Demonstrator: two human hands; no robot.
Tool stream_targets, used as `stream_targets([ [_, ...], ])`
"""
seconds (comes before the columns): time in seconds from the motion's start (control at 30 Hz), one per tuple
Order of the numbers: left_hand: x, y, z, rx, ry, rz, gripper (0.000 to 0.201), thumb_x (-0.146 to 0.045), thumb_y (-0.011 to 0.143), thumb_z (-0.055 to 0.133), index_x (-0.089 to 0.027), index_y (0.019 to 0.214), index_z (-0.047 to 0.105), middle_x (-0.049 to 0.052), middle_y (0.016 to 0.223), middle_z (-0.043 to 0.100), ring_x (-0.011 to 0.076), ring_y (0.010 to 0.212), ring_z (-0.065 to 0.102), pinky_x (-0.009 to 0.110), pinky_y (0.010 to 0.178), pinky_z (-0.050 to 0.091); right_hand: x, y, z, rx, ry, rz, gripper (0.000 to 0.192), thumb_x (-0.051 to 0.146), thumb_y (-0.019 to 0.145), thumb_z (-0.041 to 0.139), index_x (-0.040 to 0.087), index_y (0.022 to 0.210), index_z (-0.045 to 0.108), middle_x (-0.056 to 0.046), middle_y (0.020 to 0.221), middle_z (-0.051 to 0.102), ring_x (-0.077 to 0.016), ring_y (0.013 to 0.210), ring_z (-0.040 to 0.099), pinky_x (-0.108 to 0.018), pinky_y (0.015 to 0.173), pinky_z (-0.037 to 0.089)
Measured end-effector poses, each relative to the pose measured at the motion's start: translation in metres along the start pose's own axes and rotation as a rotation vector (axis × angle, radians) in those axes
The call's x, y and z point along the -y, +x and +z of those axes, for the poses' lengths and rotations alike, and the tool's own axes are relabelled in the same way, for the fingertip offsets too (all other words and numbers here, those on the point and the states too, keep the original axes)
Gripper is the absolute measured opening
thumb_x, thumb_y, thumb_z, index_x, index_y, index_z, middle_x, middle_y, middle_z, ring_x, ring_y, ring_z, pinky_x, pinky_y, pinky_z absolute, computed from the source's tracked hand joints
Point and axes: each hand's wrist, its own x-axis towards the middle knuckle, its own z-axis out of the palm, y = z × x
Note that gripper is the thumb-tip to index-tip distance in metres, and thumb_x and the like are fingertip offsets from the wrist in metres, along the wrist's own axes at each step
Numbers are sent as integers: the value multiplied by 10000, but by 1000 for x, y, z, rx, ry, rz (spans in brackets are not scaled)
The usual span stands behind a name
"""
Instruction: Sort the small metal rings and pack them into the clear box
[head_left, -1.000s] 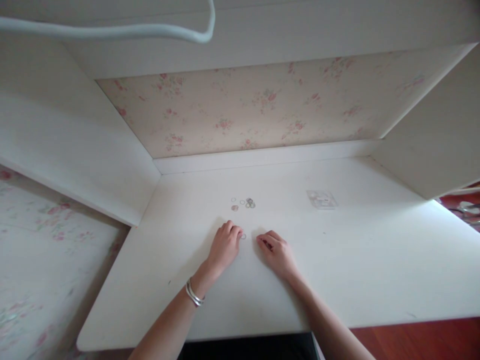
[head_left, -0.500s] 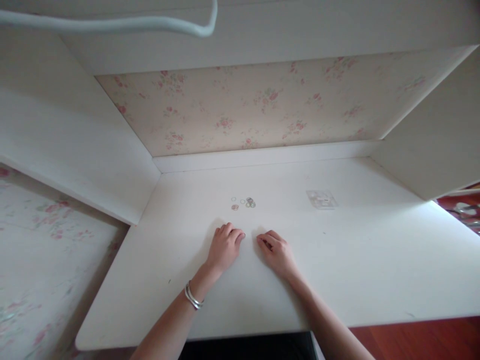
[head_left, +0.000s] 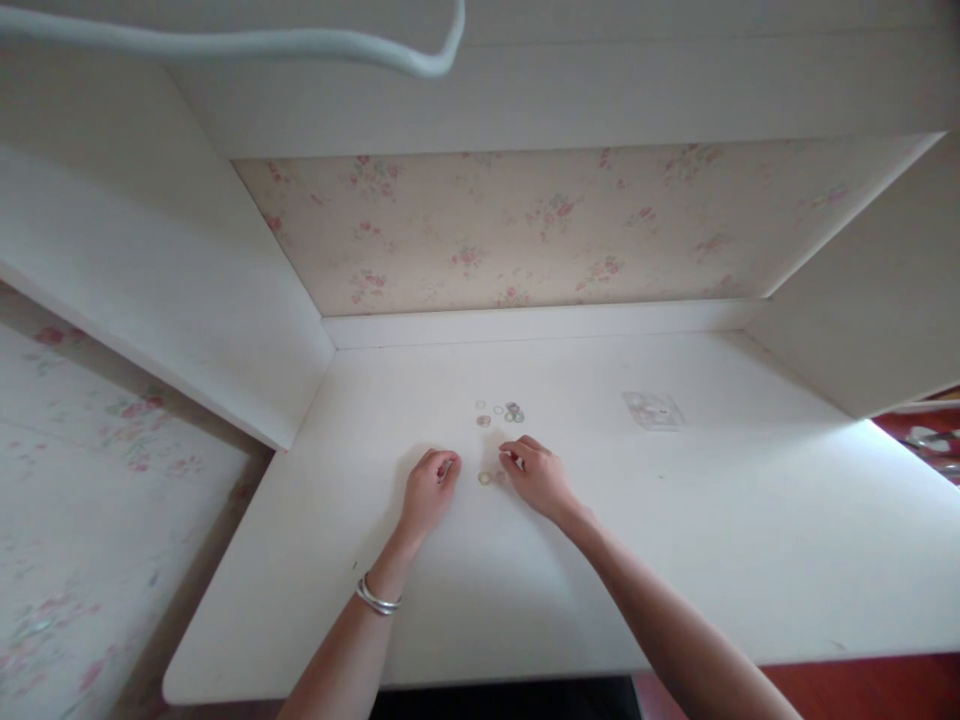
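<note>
My left hand [head_left: 427,490] rests on the white desk [head_left: 675,540], fingers curled, with something small and shiny pinched at its fingertips. My right hand [head_left: 536,477] lies a little to the right, fingers bent, its tips near a small ring; what it grips is too small to tell. Two small rings [head_left: 489,478] lie on the desk between the hands. A cluster of several small metal rings [head_left: 501,412] sits just beyond them. My left wrist wears silver bangles [head_left: 376,598].
A small clear plastic bag [head_left: 651,410] lies on the desk to the right. White side panels [head_left: 172,260] and floral wallpaper [head_left: 525,230] enclose the desk on three sides. A white cable [head_left: 300,45] hangs overhead. The desk's front edge is near my body.
My left hand drew back to the left, uncovering small rings on the desk. My right hand moved forward and left toward them. The camera view shifted slightly.
</note>
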Motion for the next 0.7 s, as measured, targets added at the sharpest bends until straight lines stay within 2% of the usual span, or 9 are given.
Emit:
stream_targets([
  [0.13, -2, -1, 1, 17, -31, 29, 206, -287, 887, 445, -192, 871, 627, 22, 809, 596, 127, 717, 562, 245, 692, 440, 10, 38, 9, 32, -186, -18, 274, 294, 896, 440, 307, 1092, 631, -41, 986, 623, -150, 756, 595, -253, 637, 404],
  [0.27, -1, -2, 1, 32, -56, 39, 186, -265, 886, 448, -191, 870, 617, 21, 833, 599, 125, 743, 567, 244, 704, 443, 9, 59, 18, 84, -310, -20, 280, 326, 917, 407, 331, 1076, 637, -46, 979, 608, -149, 734, 574, -252, 589, 375],
  [0.57, 4, -1, 4, 44, -36, 68, 161, -246, 883, 460, -187, 870, 609, 13, 831, 594, 117, 744, 556, 234, 700, 440, 2, 58, 24, 109, -318, -37, 275, 343, 925, 411, 318, 977, 680, -27, 979, 586, -131, 755, 551, -240, 620, 383],
  [0.7, 6, 0, 5, 40, -35, 74, 146, -221, 874, 473, -186, 854, 613, 8, 826, 594, 111, 734, 560, 230, 702, 441, -7, 52, 25, 70, -242, -48, 252, 328, 906, 449, 319, 972, 692, -12, 954, 590, -121, 769, 563, -227, 667, 402],
])
